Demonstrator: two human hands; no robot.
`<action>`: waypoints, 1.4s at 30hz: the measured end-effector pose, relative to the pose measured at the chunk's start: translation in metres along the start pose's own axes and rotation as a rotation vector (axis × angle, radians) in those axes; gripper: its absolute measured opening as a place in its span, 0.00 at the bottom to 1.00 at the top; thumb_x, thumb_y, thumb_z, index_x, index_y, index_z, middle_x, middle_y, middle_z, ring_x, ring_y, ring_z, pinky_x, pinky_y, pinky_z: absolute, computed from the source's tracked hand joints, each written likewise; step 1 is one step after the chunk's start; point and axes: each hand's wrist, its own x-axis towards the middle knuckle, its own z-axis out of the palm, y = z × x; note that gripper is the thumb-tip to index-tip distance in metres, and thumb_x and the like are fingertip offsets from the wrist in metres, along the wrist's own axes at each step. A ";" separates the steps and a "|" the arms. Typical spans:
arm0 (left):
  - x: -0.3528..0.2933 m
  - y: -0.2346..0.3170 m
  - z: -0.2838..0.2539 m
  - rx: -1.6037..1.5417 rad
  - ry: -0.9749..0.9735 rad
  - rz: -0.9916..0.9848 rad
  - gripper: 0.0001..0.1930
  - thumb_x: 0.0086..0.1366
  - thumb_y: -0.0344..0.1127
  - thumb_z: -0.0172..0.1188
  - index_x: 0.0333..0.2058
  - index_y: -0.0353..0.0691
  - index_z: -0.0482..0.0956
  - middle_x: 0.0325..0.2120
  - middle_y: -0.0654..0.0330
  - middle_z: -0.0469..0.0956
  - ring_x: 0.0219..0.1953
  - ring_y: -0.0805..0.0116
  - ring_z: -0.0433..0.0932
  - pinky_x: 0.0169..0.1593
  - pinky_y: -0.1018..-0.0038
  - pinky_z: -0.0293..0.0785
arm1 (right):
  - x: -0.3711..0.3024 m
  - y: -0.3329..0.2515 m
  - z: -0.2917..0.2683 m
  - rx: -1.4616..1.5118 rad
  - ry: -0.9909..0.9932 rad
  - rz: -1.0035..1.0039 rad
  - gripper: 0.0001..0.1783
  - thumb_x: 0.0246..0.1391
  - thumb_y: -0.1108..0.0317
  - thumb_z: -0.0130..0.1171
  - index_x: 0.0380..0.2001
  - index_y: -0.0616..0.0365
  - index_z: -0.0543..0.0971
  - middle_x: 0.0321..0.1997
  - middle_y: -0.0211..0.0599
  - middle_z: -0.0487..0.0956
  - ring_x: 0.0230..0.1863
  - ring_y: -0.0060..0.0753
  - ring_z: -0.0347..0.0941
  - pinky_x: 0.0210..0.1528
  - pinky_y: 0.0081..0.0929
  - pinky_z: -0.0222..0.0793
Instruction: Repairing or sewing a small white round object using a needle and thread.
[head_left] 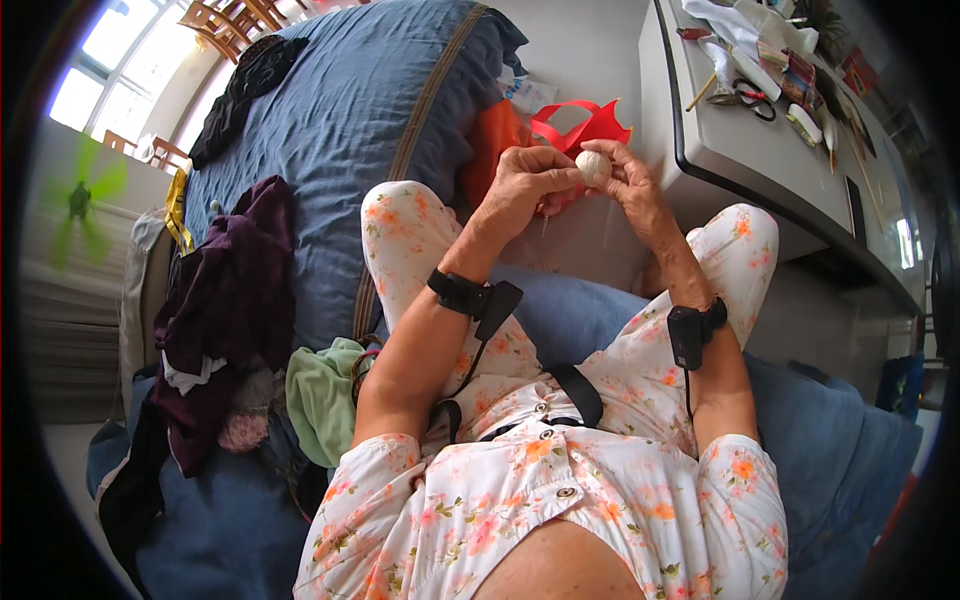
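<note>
A small, round, cream-white ball [593, 169] is between my two hands, above the gap between my knees. My right hand [632, 187] grips it between thumb and fingers from the right. On the other side my left hand [525, 186] is closed in a pinch, its fingertips against or right beside the ball; what they pinch is hidden. Below the left hand hangs a thin pale strand [545, 226]. Just beyond the hands lie a red bag or ribbon-like piece [585, 122] and an orange bag [497, 140].
Blue bedding [350, 130] rises ahead on the left. Purple clothing [222, 310] and a light green cloth [322, 395] lie at my left. To the right stands a white cabinet [740, 150] holding scissors [757, 98] and clutter. A green fan [80, 200] is at far left.
</note>
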 end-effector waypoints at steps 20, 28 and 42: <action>0.008 -0.005 -0.011 0.208 0.148 0.075 0.07 0.59 0.31 0.62 0.31 0.32 0.80 0.19 0.65 0.75 0.16 0.83 0.68 0.19 0.85 0.62 | -0.008 -0.011 0.005 0.133 -0.158 0.124 0.28 0.43 0.73 0.68 0.50 0.59 0.71 0.45 0.31 0.76 0.47 0.21 0.72 0.53 0.21 0.69; 0.007 -0.010 -0.005 0.185 0.133 0.033 0.07 0.59 0.32 0.63 0.30 0.32 0.80 0.17 0.66 0.74 0.16 0.83 0.67 0.19 0.85 0.62 | -0.005 -0.017 0.008 0.480 -0.137 -0.051 0.25 0.50 0.67 0.65 0.50 0.61 0.68 0.46 0.37 0.75 0.47 0.25 0.73 0.49 0.22 0.74; 0.001 -0.006 0.001 0.051 -0.030 -0.015 0.04 0.58 0.29 0.63 0.28 0.33 0.80 0.17 0.66 0.73 0.17 0.82 0.67 0.20 0.84 0.61 | 0.001 0.001 0.003 0.108 0.117 -0.025 0.20 0.50 0.76 0.62 0.47 0.58 0.69 0.41 0.31 0.75 0.43 0.23 0.73 0.50 0.25 0.73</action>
